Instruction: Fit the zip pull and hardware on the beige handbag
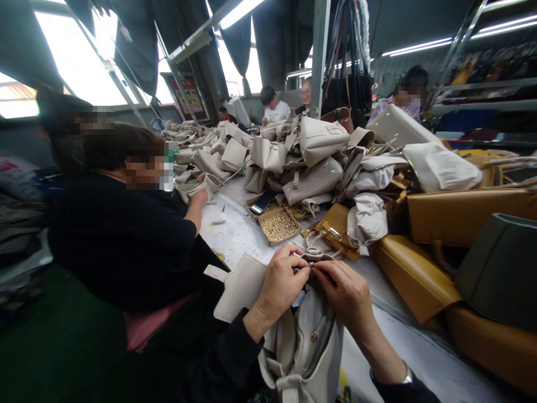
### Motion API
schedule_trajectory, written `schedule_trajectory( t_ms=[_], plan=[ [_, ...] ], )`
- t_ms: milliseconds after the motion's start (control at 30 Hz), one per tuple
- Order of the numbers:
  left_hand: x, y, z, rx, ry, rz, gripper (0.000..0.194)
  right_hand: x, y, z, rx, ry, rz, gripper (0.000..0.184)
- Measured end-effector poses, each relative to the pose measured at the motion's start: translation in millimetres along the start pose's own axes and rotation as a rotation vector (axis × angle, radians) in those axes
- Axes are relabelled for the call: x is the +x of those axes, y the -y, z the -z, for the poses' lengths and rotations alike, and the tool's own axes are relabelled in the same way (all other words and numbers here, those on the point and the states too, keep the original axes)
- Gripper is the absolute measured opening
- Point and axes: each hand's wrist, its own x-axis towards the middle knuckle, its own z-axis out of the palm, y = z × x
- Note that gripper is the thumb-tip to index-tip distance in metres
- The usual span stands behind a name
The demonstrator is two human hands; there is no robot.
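1. Two bare hands meet at the far rim of an off-white bag [338, 350], which stands open toward the wearer at the near edge of the surface [220, 226].
2. The left hand [279, 282] has its grip pressed nearly together, thumb and forefinger pinching the bag's rim; the other fingers curl above.
3. The right hand [347, 291] closes its grip on the same rim from the other side, its fingertips just beside those of the left. Whether a small part sits between the two grips is too fine to tell.
4. One off-white flap [243, 288] with a narrow tab spreads out to the left of the left wrist. Inside the bag, below the hands, a small gold-coloured fitting [314, 336] shows against the lining.
5. Beyond the hands, a shallow box [279, 225] holds many small gold-coloured pieces, and a dark phone [263, 202] lies just behind it.
6. Further back, a heap of off-white bags [272, 154] covers much of the surface; mustard bags [470, 215] and a dark grey bag [499, 274] lie on the right.
7. At the left, a co-worker in black [126, 240] reaches a hand [199, 197] to another off-white piece.
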Motion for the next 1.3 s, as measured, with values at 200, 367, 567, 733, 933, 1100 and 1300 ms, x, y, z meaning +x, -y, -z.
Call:
schedule_trajectory(
  t_ms=[200,367,567,733,933,1100,1300],
  plan=[
    [-6,-4,-2.0,0.182,-0.039,-0.183,0.019,-3,5,0,0.045,-0.019,-0.118,0.007],
    [-10,-10,-4.4,0.306,-0.069,-0.355,0.017,-3,10,1,0.103,-0.037,-0.227,0.007],
    [-14,-14,-4.1,0.401,-0.111,-0.458,0.017,0,16,-2,0.153,-0.065,-0.303,0.006],
    [-15,-15,-2.5,0.415,-0.146,-0.482,0.016,-2,15,-2,0.189,-0.072,-0.299,0.007],
    [-14,-17,0.0,0.427,-0.172,-0.505,0.017,-3,15,0,0.263,-0.066,-0.331,0.007],
    [-15,-17,0.9,0.433,-0.177,-0.489,0.017,-5,17,-1,0.339,-0.104,-0.369,0.003],
    [-15,-12,0.0,0.306,-0.095,-0.402,0.019,0,7,2,0.525,-0.045,-0.301,0.016]
  ],
)
